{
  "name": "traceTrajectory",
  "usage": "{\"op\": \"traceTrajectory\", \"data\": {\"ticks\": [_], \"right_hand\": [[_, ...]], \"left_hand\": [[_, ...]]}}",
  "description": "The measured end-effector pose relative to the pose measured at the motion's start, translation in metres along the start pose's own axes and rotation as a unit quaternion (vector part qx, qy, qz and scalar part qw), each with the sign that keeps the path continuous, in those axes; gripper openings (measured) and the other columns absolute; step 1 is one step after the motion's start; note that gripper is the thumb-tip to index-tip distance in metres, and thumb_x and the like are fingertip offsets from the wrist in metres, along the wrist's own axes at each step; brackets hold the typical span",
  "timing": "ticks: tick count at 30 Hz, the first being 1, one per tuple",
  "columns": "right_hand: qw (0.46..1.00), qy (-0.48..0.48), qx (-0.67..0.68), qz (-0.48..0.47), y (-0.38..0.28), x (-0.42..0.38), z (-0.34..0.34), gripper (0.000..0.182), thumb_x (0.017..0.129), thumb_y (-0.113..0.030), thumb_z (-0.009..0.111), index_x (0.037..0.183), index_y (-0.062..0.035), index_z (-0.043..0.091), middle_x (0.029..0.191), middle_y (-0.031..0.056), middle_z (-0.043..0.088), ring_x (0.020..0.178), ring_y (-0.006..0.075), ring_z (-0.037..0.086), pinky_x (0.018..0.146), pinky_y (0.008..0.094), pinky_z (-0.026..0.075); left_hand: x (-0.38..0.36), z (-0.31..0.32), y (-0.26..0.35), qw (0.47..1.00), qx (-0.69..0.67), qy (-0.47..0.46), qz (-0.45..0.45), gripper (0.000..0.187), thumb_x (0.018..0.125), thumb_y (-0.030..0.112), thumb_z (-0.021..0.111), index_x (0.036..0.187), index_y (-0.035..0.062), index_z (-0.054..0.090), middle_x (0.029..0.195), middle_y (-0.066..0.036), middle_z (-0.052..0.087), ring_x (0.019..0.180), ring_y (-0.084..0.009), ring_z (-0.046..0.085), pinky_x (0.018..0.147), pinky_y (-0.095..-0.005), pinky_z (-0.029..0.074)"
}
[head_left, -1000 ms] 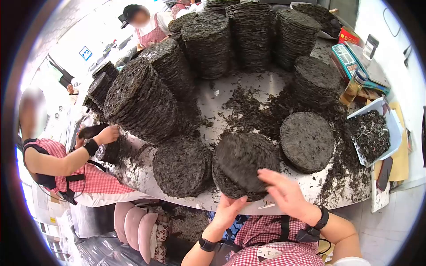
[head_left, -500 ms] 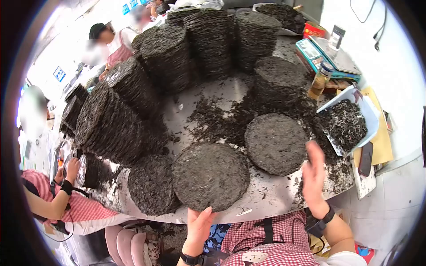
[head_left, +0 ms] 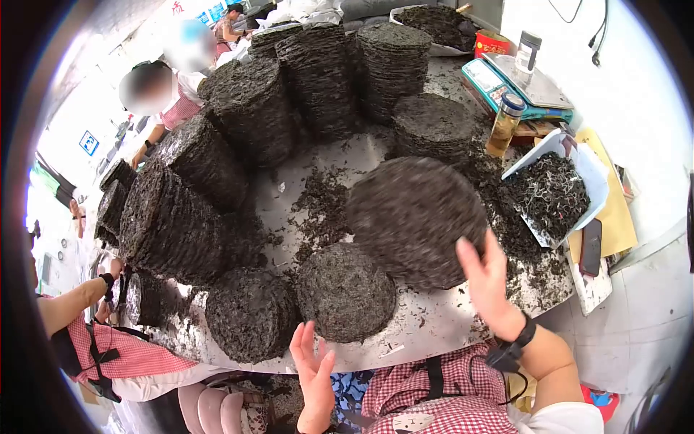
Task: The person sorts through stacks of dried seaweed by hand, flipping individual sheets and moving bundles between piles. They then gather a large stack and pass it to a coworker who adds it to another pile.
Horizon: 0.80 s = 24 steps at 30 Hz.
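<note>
A round, dark cake of dried seaweed (head_left: 416, 217), smeared by motion, is tilted above the table. My right hand (head_left: 490, 282) holds it at its lower right edge. Beside the table's front edge is my left hand (head_left: 312, 369), open and empty with its fingers apart. Just above that hand lies another round seaweed cake (head_left: 345, 293). A short stack of the same cakes (head_left: 249, 315) stands to its left. The table under the raised cake is largely hidden.
Tall seaweed stacks (head_left: 318, 79) curve around the table's back and left. Loose scraps (head_left: 322, 206) litter its middle. At right are a bin of seaweed shreds (head_left: 557, 192), a jar (head_left: 506, 123) and a scale (head_left: 531, 79). A co-worker's arm (head_left: 83, 300) reaches in at left.
My left hand has come off the near cake and opened. My right hand, open before, has moved left onto a cake now raised at right. The whole view has shifted slightly.
</note>
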State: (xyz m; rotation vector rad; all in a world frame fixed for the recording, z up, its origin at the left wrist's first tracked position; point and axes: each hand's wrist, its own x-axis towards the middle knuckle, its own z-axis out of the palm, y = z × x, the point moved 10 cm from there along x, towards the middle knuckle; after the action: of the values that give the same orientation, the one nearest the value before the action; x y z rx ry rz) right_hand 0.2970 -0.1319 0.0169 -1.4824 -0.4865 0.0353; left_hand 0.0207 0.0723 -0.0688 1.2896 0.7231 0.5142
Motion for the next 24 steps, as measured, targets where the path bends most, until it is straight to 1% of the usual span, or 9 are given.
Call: {"op": "traceTrajectory", "data": {"ticks": [2, 4, 5, 6, 10, 12, 17, 20, 24], "right_hand": [[0.993, 0.029, 0.052, 0.102, 0.046, 0.008, -0.031, 0.043, 0.096, -0.018, 0.058, 0.132, 0.0043, 0.046, 0.126, 0.0138, 0.057, 0.117, 0.0196, 0.052, 0.102, 0.0324, 0.039], [0.983, 0.099, -0.150, 0.023, 0.059, 0.000, -0.063, 0.048, 0.096, -0.021, 0.058, 0.136, 0.0015, 0.043, 0.138, 0.0167, 0.046, 0.131, 0.0240, 0.039, 0.110, 0.0350, 0.031], [0.975, 0.083, -0.207, -0.021, 0.057, -0.007, -0.068, 0.047, 0.094, -0.023, 0.060, 0.135, -0.0029, 0.048, 0.146, 0.0161, 0.037, 0.139, 0.0293, 0.026, 0.115, 0.0412, 0.022], [0.960, 0.030, -0.271, -0.056, 0.047, -0.013, -0.056, 0.045, 0.093, -0.023, 0.061, 0.133, -0.0042, 0.051, 0.146, 0.0154, 0.038, 0.139, 0.0305, 0.026, 0.115, 0.0434, 0.020], [0.854, -0.132, -0.483, -0.141, 0.028, -0.039, -0.013, 0.040, 0.088, -0.025, 0.064, 0.124, -0.0091, 0.061, 0.148, 0.0124, 0.038, 0.141, 0.0352, 0.024, 0.116, 0.0546, 0.008], [0.833, -0.147, -0.515, -0.137, 0.035, -0.041, -0.005, 0.040, 0.087, -0.027, 0.065, 0.123, -0.0097, 0.061, 0.149, 0.0119, 0.037, 0.141, 0.0355, 0.024, 0.116, 0.0557, 0.006], [0.844, -0.283, -0.369, -0.268, 0.004, -0.078, 0.065, 0.051, 0.084, -0.031, 0.067, 0.128, -0.0081, 0.056, 0.145, 0.0144, 0.043, 0.137, 0.0351, 0.034, 0.113, 0.0544, 0.026], [0.847, -0.394, -0.294, -0.200, 0.017, -0.098, 0.118, 0.065, 0.085, -0.035, 0.066, 0.137, -0.0017, 0.045, 0.146, 0.0182, 0.040, 0.137, 0.0367, 0.035, 0.114, 0.0483, 0.027], [0.858, -0.388, -0.288, -0.176, 0.037, -0.101, 0.140, 0.071, 0.085, -0.038, 0.067, 0.139, 0.0000, 0.040, 0.146, 0.0202, 0.038, 0.137, 0.0375, 0.034, 0.114, 0.0473, 0.027]], "left_hand": [[0.001, -0.012, -0.007, 0.996, 0.064, 0.054, 0.005, 0.080, 0.083, -0.003, 0.060, 0.150, 0.0130, 0.018, 0.156, -0.012, 0.020, 0.147, -0.0256, 0.013, 0.119, -0.0508, 0.008], [0.004, -0.017, -0.022, 0.997, 0.009, 0.070, -0.033, 0.084, 0.083, -0.002, 0.061, 0.150, 0.0137, 0.015, 0.157, -0.014, 0.012, 0.148, -0.0258, 0.007, 0.118, -0.0482, 0.007], [0.005, -0.021, -0.036, 0.994, -0.031, 0.084, -0.059, 0.084, 0.083, -0.001, 0.062, 0.151, 0.0141, 0.014, 0.157, -0.015, 0.011, 0.148, -0.0261, 0.006, 0.117, -0.0477, 0.009], [0.005, -0.026, -0.050, 0.989, -0.069, 0.099, -0.085, 0.085, 0.083, -0.001, 0.062, 0.151, 0.0145, 0.013, 0.157, -0.015, 0.010, 0.148, -0.0264, 0.006, 0.117, -0.0472, 0.011], [0.012, -0.023, -0.072, 0.964, -0.195, 0.109, -0.145, 0.082, 0.088, 0.011, 0.065, 0.151, 0.0150, 0.011, 0.155, -0.016, 0.012, 0.140, -0.0254, 0.021, 0.113, -0.0432, 0.021], [0.019, -0.027, -0.088, 0.952, -0.214, 0.125, -0.182, 0.080, 0.089, 0.016, 0.067, 0.150, 0.0096, 0.015, 0.145, -0.013, 0.033, 0.129, -0.0213, 0.036, 0.110, -0.0410, 0.027], [0.039, -0.027, -0.106, 0.941, -0.229, 0.086, -0.232, 0.055, 0.089, 0.015, 0.065, 0.137, 0.0042, 0.041, 0.123, -0.004, 0.055, 0.117, -0.0181, 0.048, 0.104, -0.0370, 0.034], [0.043, -0.021, -0.100, 0.939, -0.240, 0.060, -0.238, 0.043, 0.090, 0.014, 0.063, 0.130, 0.0060, 0.049, 0.120, -0.003, 0.057, 0.114, -0.0182, 0.050, 0.103, -0.0369, 0.036], [0.043, 0.009, -0.075, 0.914, -0.342, -0.018, -0.216, 0.035, 0.091, 0.017, 0.063, 0.123, 0.0115, 0.052, 0.120, -0.003, 0.058, 0.114, -0.0172, 0.051, 0.103, -0.0378, 0.037]]}}
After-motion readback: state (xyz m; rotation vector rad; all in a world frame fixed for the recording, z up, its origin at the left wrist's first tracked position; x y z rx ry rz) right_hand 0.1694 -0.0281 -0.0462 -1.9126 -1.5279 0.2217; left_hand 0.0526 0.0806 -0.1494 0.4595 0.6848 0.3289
